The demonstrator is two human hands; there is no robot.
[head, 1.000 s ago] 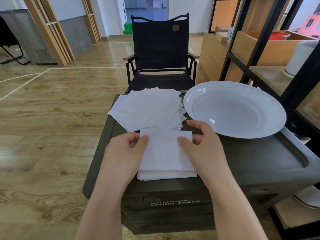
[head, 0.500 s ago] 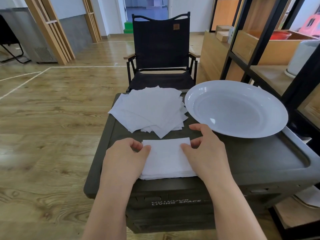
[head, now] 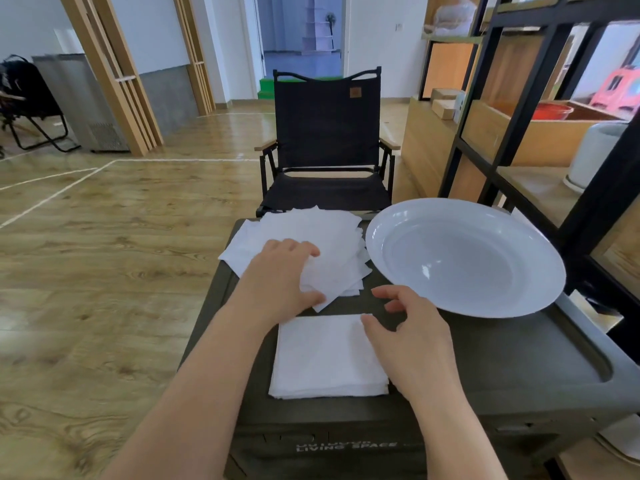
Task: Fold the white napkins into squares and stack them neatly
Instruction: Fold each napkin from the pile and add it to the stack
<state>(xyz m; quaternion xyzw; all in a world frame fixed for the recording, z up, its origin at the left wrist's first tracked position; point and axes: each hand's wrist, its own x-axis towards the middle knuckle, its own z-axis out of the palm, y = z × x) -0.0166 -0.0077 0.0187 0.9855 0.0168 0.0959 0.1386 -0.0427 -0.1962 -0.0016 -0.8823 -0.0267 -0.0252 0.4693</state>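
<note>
A neat stack of folded white napkins [head: 325, 358] lies at the near edge of the dark box top [head: 502, 358]. Farther back, a loose pile of unfolded white napkins [head: 332, 237] is fanned out. My left hand [head: 280, 278] rests on the front of that loose pile, thumb and fingers at the edge of the top sheets. Whether a sheet is pinched I cannot tell. My right hand [head: 412, 334] hovers at the folded stack's right edge, fingers apart and holding nothing.
A large white plate [head: 464, 258] fills the box's back right. A black folding chair [head: 325, 147] stands just behind the box. Black-framed wooden shelves [head: 519, 133] rise along the right. Wooden floor lies to the left.
My left hand left the folded stack and reached forward onto the loose pile. My right hand lifted off the stack's top to its right edge. The folded stack stays put.
</note>
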